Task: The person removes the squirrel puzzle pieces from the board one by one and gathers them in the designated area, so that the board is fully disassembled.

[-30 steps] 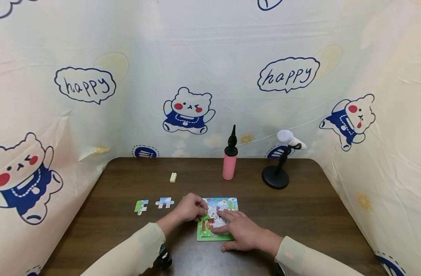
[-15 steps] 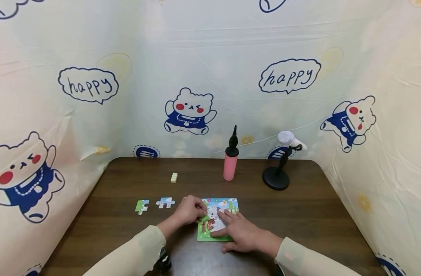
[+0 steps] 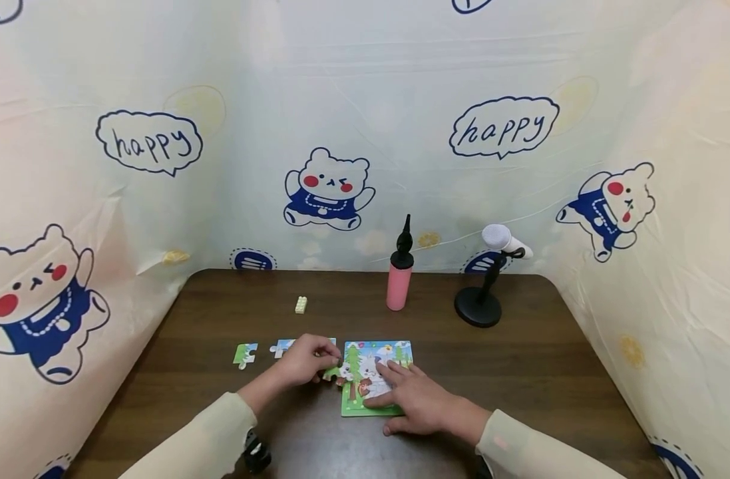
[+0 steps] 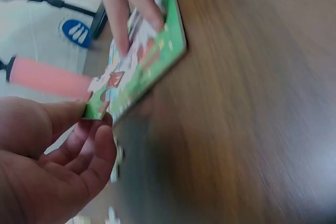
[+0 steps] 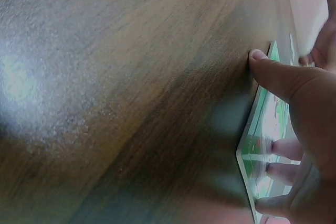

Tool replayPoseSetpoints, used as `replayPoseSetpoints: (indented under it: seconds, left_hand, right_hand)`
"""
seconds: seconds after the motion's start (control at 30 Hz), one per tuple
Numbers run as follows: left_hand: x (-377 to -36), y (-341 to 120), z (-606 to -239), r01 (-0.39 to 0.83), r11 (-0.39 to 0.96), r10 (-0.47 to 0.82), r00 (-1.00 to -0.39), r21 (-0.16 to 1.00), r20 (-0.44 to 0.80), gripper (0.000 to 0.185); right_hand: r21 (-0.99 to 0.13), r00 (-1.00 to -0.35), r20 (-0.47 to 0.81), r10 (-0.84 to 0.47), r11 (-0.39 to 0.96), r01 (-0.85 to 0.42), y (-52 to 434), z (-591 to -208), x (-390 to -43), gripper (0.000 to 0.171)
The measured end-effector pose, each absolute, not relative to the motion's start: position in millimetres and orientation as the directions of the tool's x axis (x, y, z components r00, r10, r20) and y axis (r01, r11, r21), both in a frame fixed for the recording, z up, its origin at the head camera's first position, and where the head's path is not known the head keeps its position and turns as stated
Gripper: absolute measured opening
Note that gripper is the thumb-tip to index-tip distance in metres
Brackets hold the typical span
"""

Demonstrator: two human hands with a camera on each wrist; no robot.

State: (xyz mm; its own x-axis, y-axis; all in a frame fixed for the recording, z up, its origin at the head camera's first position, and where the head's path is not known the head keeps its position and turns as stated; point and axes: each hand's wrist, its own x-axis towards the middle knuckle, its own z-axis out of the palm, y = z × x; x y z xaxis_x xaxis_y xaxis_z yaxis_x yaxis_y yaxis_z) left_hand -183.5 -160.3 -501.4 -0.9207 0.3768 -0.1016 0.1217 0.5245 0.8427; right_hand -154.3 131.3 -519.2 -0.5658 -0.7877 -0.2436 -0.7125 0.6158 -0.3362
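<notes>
My left hand [image 3: 301, 362] is just left of the puzzle board [image 3: 367, 411] in the head view. Thumb and fingers pinch a puzzle piece [image 4: 98, 100], green with some brown and white on it. The held piece reaches to the board's left edge; whether it touches cannot be told. My right hand [image 3: 421, 400] lies spread over the right part of the board, fingertips resting on the rabbit picture. Its thumb [image 5: 273, 72] extends past the board's near edge in the right wrist view. Part of the picture is hidden under this hand.
Loose puzzle pieces lie left of the board: a green one [image 3: 245, 355] and a blue one [image 3: 281, 347], partly behind my left hand. Farther back are a cream toy brick [image 3: 301, 305], a pink pump [image 3: 398, 286] and a microphone on a black stand [image 3: 478, 307].
My left hand has drawn back to the left from the board, and the pinched puzzle piece now shows at its fingertips. My right hand keeps its place on the board.
</notes>
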Motion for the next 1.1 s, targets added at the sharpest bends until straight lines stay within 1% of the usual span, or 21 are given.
replayPoseSetpoints:
  seconds: [0.17, 0.33, 0.5, 0.6, 0.9, 1.03, 1.1]
  left_hand:
    - [-169.4, -202.6, -502.9, 0.050, 0.520, 0.291, -0.949, 0.852, -0.123, 0.012]
    - [-158.0, -242.0, -507.2, -0.015, 0.557, 0.197, -0.969, 0.830, -0.149, 0.012]
    - [-150.6, -272.8, -509.3, -0.120, 0.605, 0.068, -0.977, 0.787, -0.202, 0.015]
    - [-148.3, -288.2, -510.6, -0.172, 0.638, 0.000, -0.975, 0.751, -0.223, 0.012]
    - [-146.2, -312.6, -513.5, -0.221, 0.696, -0.084, -0.970, 0.683, -0.228, 0.011]
    - [-143.2, -315.8, -514.6, -0.227, 0.724, -0.102, -0.969, 0.651, -0.225, 0.008]
    - [-142.7, -316.8, -515.9, -0.210, 0.740, -0.095, -0.973, 0.639, -0.210, 0.006]
  right_hand:
    - [-0.342, -0.573, -0.239, -0.784, 0.620, -0.706, 131.8, -519.2, -153.8, 0.050]
    - [-0.351, -0.579, -0.234, -0.781, 0.623, -0.699, 133.0, -520.1, -153.5, 0.051]
    - [-0.356, -0.583, -0.232, -0.779, 0.626, -0.694, 132.2, -521.0, -153.8, 0.051]
    - [-0.361, -0.582, -0.234, -0.779, 0.625, -0.692, 131.1, -521.1, -154.5, 0.051]
    - [-0.357, -0.581, -0.248, -0.775, 0.631, -0.689, 130.3, -520.3, -155.7, 0.051]
    - [-0.357, -0.579, -0.252, -0.775, 0.631, -0.689, 130.1, -520.5, -155.9, 0.051]
    - [-0.355, -0.580, -0.253, -0.774, 0.632, -0.689, 130.1, -520.3, -156.0, 0.051]
